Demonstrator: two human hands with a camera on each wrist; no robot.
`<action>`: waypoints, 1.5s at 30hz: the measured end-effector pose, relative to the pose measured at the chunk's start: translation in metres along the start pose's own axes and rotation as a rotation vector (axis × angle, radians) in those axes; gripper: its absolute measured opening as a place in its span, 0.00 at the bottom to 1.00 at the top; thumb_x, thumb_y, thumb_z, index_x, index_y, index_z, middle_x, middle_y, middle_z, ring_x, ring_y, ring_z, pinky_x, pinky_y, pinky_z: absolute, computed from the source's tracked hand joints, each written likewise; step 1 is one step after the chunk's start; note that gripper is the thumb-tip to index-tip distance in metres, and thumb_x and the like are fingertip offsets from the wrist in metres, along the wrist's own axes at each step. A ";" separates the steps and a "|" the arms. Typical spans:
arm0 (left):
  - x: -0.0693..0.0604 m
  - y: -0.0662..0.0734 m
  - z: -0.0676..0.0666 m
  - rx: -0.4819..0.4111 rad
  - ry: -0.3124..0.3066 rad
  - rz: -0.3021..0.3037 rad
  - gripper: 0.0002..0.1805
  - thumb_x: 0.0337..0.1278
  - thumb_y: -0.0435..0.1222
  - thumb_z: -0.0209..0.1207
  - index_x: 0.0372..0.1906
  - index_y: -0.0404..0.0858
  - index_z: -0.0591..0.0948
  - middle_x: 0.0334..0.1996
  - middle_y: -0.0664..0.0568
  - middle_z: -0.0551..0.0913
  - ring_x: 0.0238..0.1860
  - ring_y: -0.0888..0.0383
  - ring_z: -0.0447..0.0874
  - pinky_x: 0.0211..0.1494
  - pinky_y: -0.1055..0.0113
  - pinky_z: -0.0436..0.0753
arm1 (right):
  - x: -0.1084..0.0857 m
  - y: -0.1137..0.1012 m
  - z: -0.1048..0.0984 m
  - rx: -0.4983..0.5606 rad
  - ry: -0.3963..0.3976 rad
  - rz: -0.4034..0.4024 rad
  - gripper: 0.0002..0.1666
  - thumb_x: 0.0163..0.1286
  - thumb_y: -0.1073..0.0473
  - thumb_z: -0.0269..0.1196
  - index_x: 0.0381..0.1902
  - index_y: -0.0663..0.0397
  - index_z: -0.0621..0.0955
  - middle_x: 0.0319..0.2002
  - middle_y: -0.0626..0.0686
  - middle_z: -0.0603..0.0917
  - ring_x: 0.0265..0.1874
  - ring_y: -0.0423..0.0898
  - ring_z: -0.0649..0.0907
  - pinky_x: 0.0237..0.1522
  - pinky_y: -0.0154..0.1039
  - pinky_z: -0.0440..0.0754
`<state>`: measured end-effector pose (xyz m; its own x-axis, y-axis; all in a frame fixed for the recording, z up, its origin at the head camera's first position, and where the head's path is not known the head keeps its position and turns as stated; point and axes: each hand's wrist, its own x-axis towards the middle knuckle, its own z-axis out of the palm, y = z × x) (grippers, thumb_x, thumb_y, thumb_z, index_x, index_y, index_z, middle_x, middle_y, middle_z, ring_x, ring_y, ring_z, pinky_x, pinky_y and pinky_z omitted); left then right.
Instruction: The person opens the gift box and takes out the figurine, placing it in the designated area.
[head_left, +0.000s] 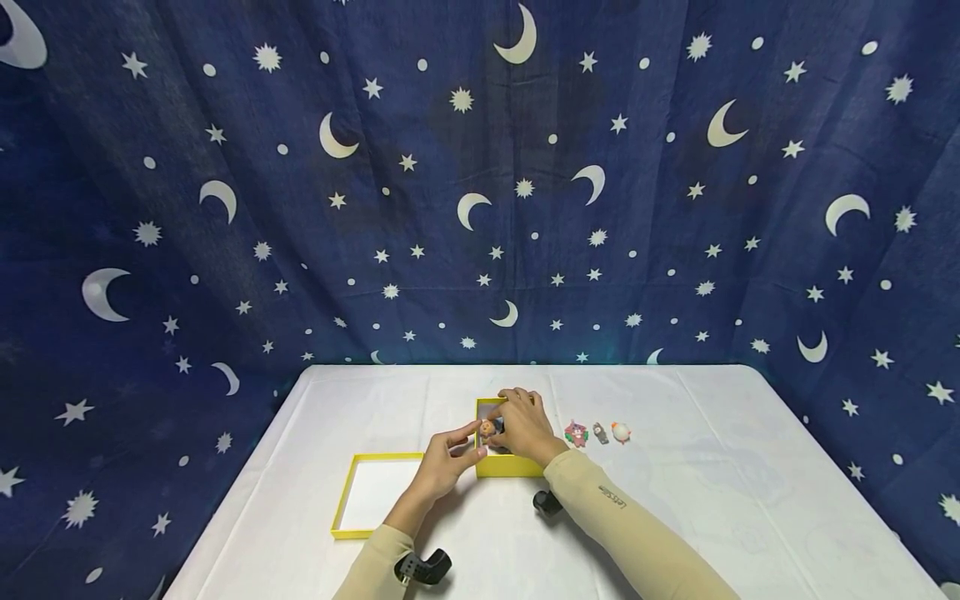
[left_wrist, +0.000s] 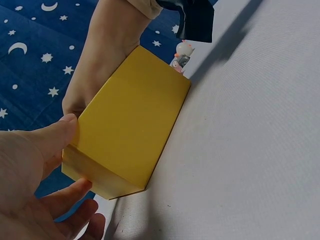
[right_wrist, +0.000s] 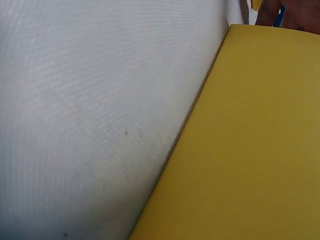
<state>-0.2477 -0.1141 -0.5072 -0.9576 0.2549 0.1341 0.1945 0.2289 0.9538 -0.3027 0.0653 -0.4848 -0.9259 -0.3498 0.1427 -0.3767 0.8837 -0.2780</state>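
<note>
The left hand (head_left: 441, 467) comes in from the near left, thumb and index finger stretched toward the yellow box (head_left: 510, 467) and standing apart; the left wrist view shows its thumb at the top rim and the other fingers loosely bent by the short end wall. The right hand (head_left: 525, 425) arches over the box, back upward, with its fingers reaching toward the far rim and down inside. Whether its fingertips clasp anything cannot be told, since the hand covers them. A small brown-faced figurine (head_left: 487, 428) sits at the box's left end, between the left index fingertip and the right hand.

Just left of the left hand, the shallow yellow-rimmed lid (head_left: 339, 500) lies white inside up, close beside the forearm. Right of the right hand, a pink-and-green figurine (head_left: 577, 433), a grey figurine (head_left: 600, 433) and a round white figurine (head_left: 621, 432) stand or lie in a row. White tablecloth (head_left: 712, 483) stretches beyond them to the right edge, and also between the forearms before the box's near wall.
</note>
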 end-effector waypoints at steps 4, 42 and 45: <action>0.001 -0.001 0.000 0.018 -0.006 -0.003 0.28 0.66 0.33 0.63 0.70 0.31 0.73 0.70 0.37 0.74 0.69 0.32 0.72 0.72 0.39 0.73 | -0.001 0.001 0.000 0.024 0.007 -0.004 0.21 0.55 0.46 0.78 0.46 0.44 0.90 0.66 0.54 0.78 0.70 0.57 0.70 0.72 0.59 0.63; 0.002 -0.004 0.001 0.005 0.020 -0.013 0.28 0.65 0.30 0.63 0.68 0.29 0.74 0.69 0.34 0.73 0.68 0.29 0.72 0.72 0.38 0.73 | -0.007 0.028 -0.042 0.558 0.079 0.008 0.22 0.63 0.54 0.73 0.55 0.50 0.86 0.55 0.52 0.88 0.60 0.55 0.83 0.66 0.58 0.79; 0.002 -0.002 0.002 0.002 0.020 -0.013 0.27 0.65 0.28 0.62 0.68 0.26 0.73 0.69 0.30 0.72 0.68 0.27 0.70 0.71 0.35 0.71 | -0.008 0.030 -0.043 0.613 0.058 0.003 0.22 0.64 0.56 0.72 0.56 0.52 0.85 0.53 0.53 0.89 0.50 0.51 0.86 0.55 0.49 0.87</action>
<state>-0.2494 -0.1127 -0.5098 -0.9640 0.2334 0.1271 0.1825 0.2336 0.9551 -0.3058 0.1082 -0.4535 -0.9303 -0.3150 0.1877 -0.3381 0.5387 -0.7717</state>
